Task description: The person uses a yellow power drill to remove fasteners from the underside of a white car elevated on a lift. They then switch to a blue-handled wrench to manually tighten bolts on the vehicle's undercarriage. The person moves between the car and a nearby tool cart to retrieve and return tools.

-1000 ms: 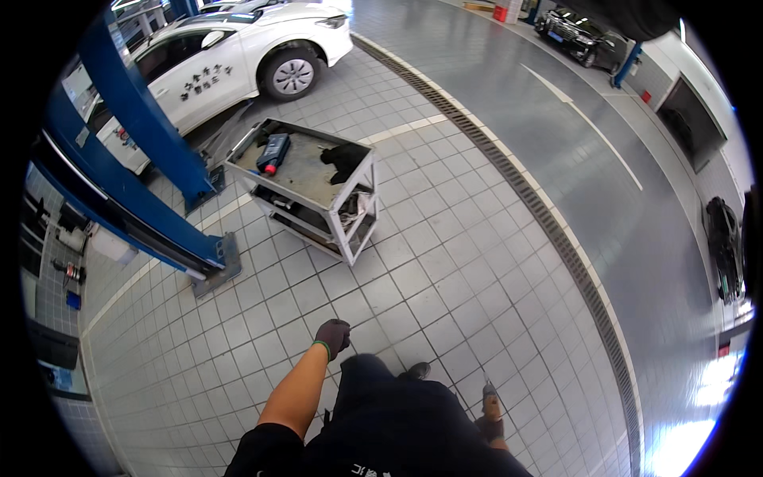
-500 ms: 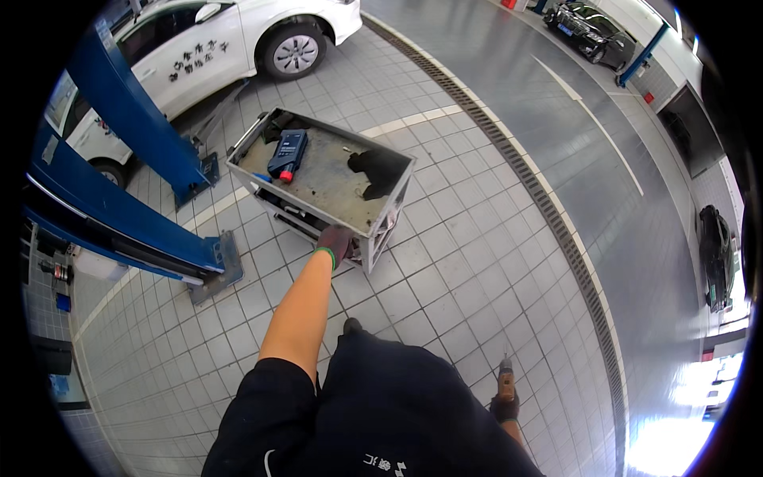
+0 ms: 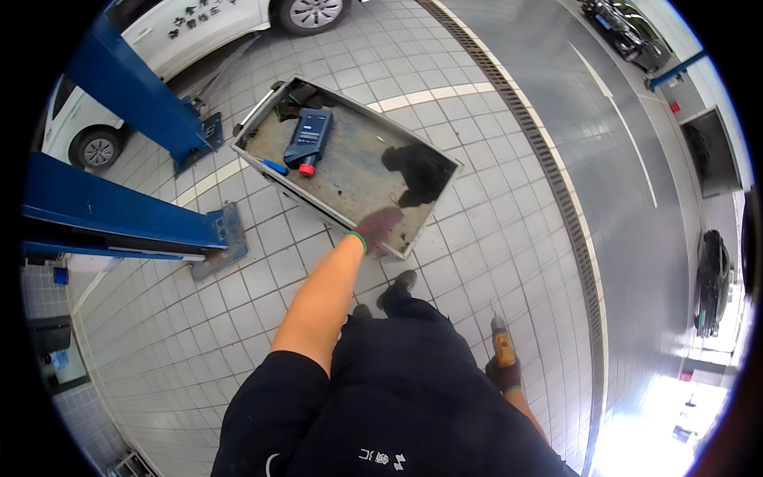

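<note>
On the grey tiled floor [image 3: 262,318] stands a metal cart [image 3: 350,171], its top tray bearing a dark-blue bottle [image 3: 310,133] with a red cap [image 3: 307,169], a small blue object [image 3: 275,167] beside it, and a crumpled black cloth [image 3: 417,168] toward the right end.

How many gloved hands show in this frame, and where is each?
2: the left hand, blurred, at the near edge of the cart; the right hand, holding a drill toward the lower right. Neither is fully hidden.

Left of the left fingers [image 3: 389,218], two blue posts [image 3: 135,83] stand before a white car [image 3: 159,51]; a floor grate [image 3: 545,147] runs to the fingers' right, and farther right sits what seems a dark car [image 3: 713,278].
</note>
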The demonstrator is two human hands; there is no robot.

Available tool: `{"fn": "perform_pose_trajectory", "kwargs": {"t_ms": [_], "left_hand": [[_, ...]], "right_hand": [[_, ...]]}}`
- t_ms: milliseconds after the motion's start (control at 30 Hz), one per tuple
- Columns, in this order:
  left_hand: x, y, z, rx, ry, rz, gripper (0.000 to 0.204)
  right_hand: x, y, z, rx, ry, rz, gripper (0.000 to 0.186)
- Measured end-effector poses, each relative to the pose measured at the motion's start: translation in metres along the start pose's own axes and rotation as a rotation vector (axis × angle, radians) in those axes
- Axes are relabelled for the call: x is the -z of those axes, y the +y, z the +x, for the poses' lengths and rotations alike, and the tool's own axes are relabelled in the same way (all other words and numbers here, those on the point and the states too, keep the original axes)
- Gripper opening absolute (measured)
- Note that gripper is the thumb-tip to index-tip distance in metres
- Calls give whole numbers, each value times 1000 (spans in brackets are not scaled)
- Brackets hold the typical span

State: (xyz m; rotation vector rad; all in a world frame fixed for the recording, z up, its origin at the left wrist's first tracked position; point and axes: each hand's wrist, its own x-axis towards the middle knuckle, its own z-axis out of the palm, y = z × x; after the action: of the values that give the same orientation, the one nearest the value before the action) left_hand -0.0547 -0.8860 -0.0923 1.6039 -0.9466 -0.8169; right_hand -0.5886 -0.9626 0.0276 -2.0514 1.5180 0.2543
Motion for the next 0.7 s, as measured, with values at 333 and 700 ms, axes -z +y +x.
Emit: {"fn": "perform_pose_trajectory", "kwargs": {"t_ms": [333, 700], "left_hand": [[90, 25, -54, 545, 453, 120, 48], [301, 37, 30, 782, 175, 1138, 85]], "right_hand": [[55, -234, 183, 759, -4, -3, 40], [-18, -475, 258, 923, -90, -652, 26]]}}
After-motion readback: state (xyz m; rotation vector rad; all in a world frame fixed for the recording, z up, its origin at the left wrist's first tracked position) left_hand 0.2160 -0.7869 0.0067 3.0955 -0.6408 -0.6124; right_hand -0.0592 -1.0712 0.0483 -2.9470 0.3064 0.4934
